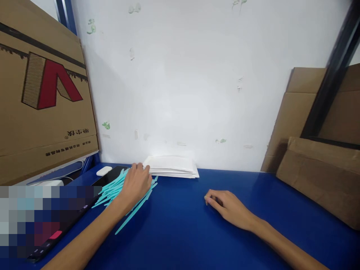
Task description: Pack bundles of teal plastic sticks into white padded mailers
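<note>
My left hand (137, 183) rests over a loose pile of thin turquoise sticks (114, 190), its fingers bent down at the pile's right part; the fingertips are hidden, so what they hold cannot be made out. Several sticks poke out below and right of it. Just behind its fingertips lies a stack of white sheets or envelopes (173, 167), against the wall. My right hand (226, 204) lies on the blue table (180, 232) right of centre, fingers curled in and thumb near the index finger, with nothing visible in it.
A black phone (112, 175) and a white case (104, 171) lie at the back left. A dark device (64, 228) is beside my left forearm, partly pixelated. Cardboard (47, 112) stands at the left, and a brown box (320, 180) at the right. Behind is a white wall (182, 75).
</note>
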Motion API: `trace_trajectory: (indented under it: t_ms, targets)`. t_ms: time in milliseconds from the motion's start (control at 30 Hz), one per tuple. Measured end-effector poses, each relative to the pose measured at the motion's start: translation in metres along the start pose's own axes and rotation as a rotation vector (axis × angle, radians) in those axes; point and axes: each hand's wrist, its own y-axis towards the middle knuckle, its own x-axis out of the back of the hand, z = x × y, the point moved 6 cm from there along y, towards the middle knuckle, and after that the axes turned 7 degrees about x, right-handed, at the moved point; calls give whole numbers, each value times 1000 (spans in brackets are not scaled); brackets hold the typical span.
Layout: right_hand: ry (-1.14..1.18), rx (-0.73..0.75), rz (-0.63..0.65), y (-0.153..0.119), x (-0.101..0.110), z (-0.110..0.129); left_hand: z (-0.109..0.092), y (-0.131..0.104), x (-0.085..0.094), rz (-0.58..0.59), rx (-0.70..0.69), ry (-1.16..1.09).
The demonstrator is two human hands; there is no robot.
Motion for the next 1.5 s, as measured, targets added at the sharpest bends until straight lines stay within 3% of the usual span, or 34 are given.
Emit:
trace_trajectory:
  t_ms: [100,200,333,467,700,1500]
  targets:
    - [-1,1,4,0,0,-1,35,9,2,55,113,28]
    - [3,5,7,0,0,-2,68,15,-7,275,172,-47]
    - [0,12,11,0,0,-1,94,19,-11,437,235,-122]
    - [-10,7,15,1,0,-2,89,16,-17,585,166,-127]
    - [-4,1,24,1,-2,-3,83,16,-25,511,128,-185]
    - [-47,-5,53,1,-3,-4,67,9,-18,555,90,-194]
